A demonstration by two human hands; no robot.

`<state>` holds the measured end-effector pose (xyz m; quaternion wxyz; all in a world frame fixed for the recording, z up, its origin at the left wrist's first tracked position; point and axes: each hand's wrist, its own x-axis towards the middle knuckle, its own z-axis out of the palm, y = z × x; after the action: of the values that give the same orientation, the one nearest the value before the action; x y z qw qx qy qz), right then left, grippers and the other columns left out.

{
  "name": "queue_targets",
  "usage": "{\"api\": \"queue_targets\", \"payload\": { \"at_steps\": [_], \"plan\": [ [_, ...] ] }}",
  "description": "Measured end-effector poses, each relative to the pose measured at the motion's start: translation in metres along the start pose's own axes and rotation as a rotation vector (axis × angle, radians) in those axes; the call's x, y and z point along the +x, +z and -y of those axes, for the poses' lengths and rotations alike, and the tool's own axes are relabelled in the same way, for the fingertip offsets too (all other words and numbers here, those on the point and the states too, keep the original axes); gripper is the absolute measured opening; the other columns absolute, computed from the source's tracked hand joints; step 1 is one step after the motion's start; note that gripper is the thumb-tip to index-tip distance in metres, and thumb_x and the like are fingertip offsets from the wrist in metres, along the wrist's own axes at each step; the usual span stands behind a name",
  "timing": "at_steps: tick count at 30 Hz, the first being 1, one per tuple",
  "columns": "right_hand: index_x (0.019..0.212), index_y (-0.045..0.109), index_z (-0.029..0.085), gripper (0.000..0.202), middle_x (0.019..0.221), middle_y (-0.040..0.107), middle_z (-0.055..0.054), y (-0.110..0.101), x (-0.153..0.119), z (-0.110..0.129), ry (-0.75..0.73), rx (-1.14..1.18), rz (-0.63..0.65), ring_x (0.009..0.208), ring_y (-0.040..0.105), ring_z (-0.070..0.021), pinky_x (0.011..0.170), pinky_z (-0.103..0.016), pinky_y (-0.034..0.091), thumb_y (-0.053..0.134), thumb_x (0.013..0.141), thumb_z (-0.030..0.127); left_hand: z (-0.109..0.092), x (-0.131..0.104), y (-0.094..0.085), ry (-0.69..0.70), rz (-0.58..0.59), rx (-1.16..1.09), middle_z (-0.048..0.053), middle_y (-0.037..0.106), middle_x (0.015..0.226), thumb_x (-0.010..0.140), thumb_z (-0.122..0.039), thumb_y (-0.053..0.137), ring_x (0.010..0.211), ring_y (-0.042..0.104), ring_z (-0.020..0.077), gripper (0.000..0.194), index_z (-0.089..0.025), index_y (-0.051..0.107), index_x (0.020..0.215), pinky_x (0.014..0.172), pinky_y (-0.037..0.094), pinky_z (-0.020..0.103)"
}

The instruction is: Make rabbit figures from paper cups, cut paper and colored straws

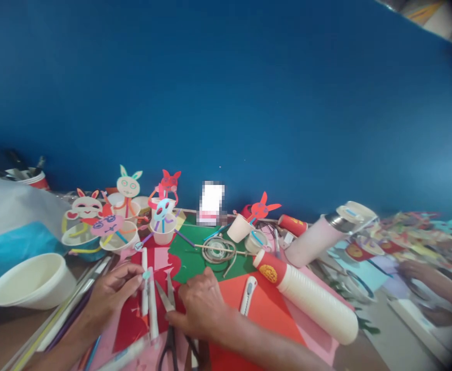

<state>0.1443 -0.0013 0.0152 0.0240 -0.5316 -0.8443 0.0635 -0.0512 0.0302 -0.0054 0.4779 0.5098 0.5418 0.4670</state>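
My left hand pinches a small pale teal piece between thumb and fingertips. It hovers by two white sticks lying on red paper. My right hand is over the middle of the table, its fingers curled and thumb stretched toward the scissors. Those scissors lie with blades apart and black handles toward me. Whether the right fingers hold anything is hidden. A white box cutter rests on orange paper to the right.
Paper cups with animal figures stand at the back left. A white bowl is at left. A long cup stack and a thermos lie at right. At far right, another person's hand is over papers.
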Motion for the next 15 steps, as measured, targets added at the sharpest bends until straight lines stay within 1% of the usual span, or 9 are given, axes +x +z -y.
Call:
{"api": "queue_targets", "payload": {
  "at_steps": [1,3,4,5,7,10,12,15],
  "plan": [
    [0.075,0.065,0.013,0.035,0.073,0.067,-0.012,-0.001,0.000,0.001,-0.005,-0.002,0.018,0.075,0.060,-0.0265,0.083,-0.046,0.034,0.052,0.070,0.045,-0.003,-0.001,0.001,0.007,-0.029,-0.012,-0.003,0.058,0.050,0.059,-0.034,0.067,0.044,0.047,0.0121,0.017,-0.021,0.061,0.068,0.046,0.038,0.022],
    [0.073,0.065,0.014,0.029,0.071,0.068,-0.012,-0.004,0.000,0.002,-0.015,-0.007,0.054,0.072,0.061,-0.0255,0.081,-0.045,0.035,0.051,0.071,0.040,-0.012,-0.004,0.001,0.010,-0.050,-0.020,-0.002,0.058,0.049,0.058,-0.034,0.067,0.044,0.047,0.0125,0.017,-0.020,0.062,0.067,0.046,0.039,0.023],
    [0.073,0.065,0.014,0.029,0.072,0.068,-0.012,-0.005,0.000,0.004,-0.017,-0.014,0.066,0.072,0.061,-0.0252,0.081,-0.044,0.035,0.050,0.072,0.039,-0.017,-0.005,0.001,0.010,-0.041,-0.013,-0.002,0.058,0.049,0.058,-0.033,0.067,0.045,0.048,0.0129,0.017,-0.020,0.061,0.067,0.047,0.039,0.023],
    [0.072,0.065,0.014,0.030,0.072,0.068,-0.013,-0.006,0.000,0.006,-0.017,-0.024,0.075,0.072,0.061,-0.0253,0.080,-0.044,0.035,0.049,0.072,0.039,-0.022,-0.007,0.000,0.004,-0.003,0.004,-0.001,0.060,0.051,0.059,-0.031,0.067,0.047,0.049,0.0129,0.016,-0.019,0.061,0.067,0.048,0.040,0.023],
    [0.072,0.066,0.013,0.032,0.073,0.069,-0.014,-0.009,-0.001,0.009,-0.022,-0.037,0.086,0.071,0.062,-0.0254,0.079,-0.043,0.035,0.048,0.073,0.040,-0.030,-0.009,-0.002,0.008,0.029,0.019,0.000,0.060,0.054,0.063,-0.029,0.065,0.047,0.049,0.0121,0.014,-0.018,0.061,0.070,0.046,0.038,0.022],
    [0.070,0.066,0.014,0.026,0.070,0.069,-0.012,-0.016,0.000,0.008,-0.034,-0.031,0.109,0.067,0.062,-0.0237,0.075,-0.039,0.037,0.049,0.072,0.033,-0.036,-0.011,-0.004,0.031,0.039,-0.004,-0.002,0.059,0.053,0.065,-0.028,0.063,0.046,0.048,0.0106,0.012,-0.018,0.060,0.071,0.047,0.038,0.022],
    [0.068,0.066,0.017,0.023,0.067,0.069,-0.009,-0.028,0.000,-0.003,-0.030,-0.024,0.122,0.065,0.062,-0.0221,0.070,-0.034,0.038,0.050,0.071,0.032,-0.035,-0.011,-0.004,0.031,0.046,-0.037,-0.002,0.059,0.053,0.067,-0.027,0.062,0.046,0.048,0.0100,0.011,-0.017,0.061,0.072,0.048,0.038,0.022],
    [0.071,0.067,0.021,0.023,0.070,0.069,-0.004,-0.051,-0.002,-0.031,-0.014,-0.029,0.121,0.068,0.061,-0.0203,0.060,-0.027,0.037,0.048,0.073,0.035,-0.031,-0.009,-0.004,0.004,0.044,-0.109,-0.003,0.058,0.052,0.068,-0.027,0.061,0.045,0.048,0.0093,0.012,-0.016,0.061,0.073,0.048,0.037,0.021]
  ]
}}
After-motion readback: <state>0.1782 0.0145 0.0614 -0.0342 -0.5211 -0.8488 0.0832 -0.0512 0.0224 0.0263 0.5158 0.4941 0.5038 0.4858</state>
